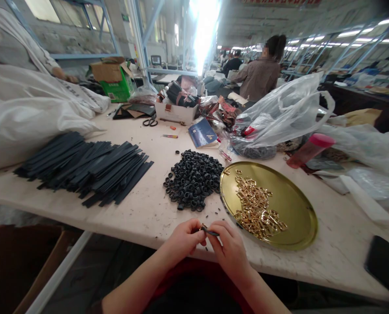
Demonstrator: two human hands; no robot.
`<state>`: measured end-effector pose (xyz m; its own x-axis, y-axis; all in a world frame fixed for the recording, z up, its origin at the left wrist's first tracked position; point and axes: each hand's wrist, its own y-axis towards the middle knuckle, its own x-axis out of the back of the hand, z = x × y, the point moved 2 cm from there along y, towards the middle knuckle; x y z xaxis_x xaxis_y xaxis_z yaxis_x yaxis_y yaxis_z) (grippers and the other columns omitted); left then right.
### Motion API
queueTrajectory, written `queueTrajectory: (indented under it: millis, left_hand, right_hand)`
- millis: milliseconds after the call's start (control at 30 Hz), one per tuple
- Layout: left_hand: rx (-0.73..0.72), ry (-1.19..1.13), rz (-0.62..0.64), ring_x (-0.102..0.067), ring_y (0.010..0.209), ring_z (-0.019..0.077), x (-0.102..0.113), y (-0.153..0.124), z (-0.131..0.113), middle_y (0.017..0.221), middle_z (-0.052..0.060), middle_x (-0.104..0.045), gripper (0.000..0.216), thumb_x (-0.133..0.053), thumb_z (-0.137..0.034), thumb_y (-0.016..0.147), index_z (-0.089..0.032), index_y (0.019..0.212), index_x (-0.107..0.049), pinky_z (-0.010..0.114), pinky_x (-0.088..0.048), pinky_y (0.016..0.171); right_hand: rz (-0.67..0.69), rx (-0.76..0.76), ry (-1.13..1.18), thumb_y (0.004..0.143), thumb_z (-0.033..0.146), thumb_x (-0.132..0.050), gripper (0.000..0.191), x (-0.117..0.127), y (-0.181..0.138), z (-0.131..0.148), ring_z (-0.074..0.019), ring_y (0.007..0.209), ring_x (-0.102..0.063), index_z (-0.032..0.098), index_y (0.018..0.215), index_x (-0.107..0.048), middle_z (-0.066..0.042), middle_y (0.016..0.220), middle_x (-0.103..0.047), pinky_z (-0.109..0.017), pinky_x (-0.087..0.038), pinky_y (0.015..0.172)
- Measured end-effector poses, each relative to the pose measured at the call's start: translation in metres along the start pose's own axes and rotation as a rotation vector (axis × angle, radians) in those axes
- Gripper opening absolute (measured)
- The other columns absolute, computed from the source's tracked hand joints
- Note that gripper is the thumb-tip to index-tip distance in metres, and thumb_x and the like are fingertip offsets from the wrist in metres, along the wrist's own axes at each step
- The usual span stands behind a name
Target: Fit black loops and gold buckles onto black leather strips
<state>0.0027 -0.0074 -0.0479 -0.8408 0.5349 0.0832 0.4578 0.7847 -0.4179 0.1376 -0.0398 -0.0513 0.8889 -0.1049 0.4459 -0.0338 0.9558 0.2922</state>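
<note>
At the table's near edge, my left hand (186, 237) and my right hand (228, 246) meet, fingers pinched. Between them is a short black strap (212, 233), with a small gold buckle (204, 226) at its left end by my left fingertips. Part of both is covered by my fingers. Just beyond my hands lies a heap of small black loops (194, 179). To the right, a round gold tray (295, 218) holds a pile of gold buckles (256, 205). Flat black strips (93, 168) are stacked on the left.
A blue booklet (203, 133), scissors (150, 122) and a white box (176, 113) lie farther back. Plastic bags (279, 117) and a pink-lidded bottle (310, 150) crowd the right. A black phone-like object (385, 264) rests at the right edge. Another person (261, 74) is beyond the table.
</note>
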Motion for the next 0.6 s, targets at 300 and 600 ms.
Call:
queueTrajectory:
  millis: [300,600]
  left_hand:
    - [-0.136,0.239,-0.053,-0.044,0.055,0.0101,0.005,-0.010,-0.004,0.055,-0.005,-0.051,0.025,-0.046,-0.036,0.077,-0.017,0.062,-0.049,0.020,-0.030,0.053]
    - [-0.016,0.090,-0.143,-0.039,0.039,0.0080,0.023,0.001,0.023,0.046,-0.007,-0.047,0.026,-0.056,-0.041,0.068,-0.016,0.076,-0.050,0.019,-0.029,0.041]
  right_hand:
    - [0.048,-0.375,0.305,0.073,0.037,-0.057,0.020,-0.011,0.006,-0.014,-0.0121,0.055,-0.044,0.019,0.069,-0.050,0.003,0.058,-0.048,-0.024,-0.035,0.052]
    - [0.222,-0.217,0.294,0.086,0.049,-0.028,0.045,-0.021,0.020,-0.014,-0.0136,0.059,-0.045,0.018,0.063,-0.052,0.000,0.059,-0.047,-0.025,-0.035,0.056]
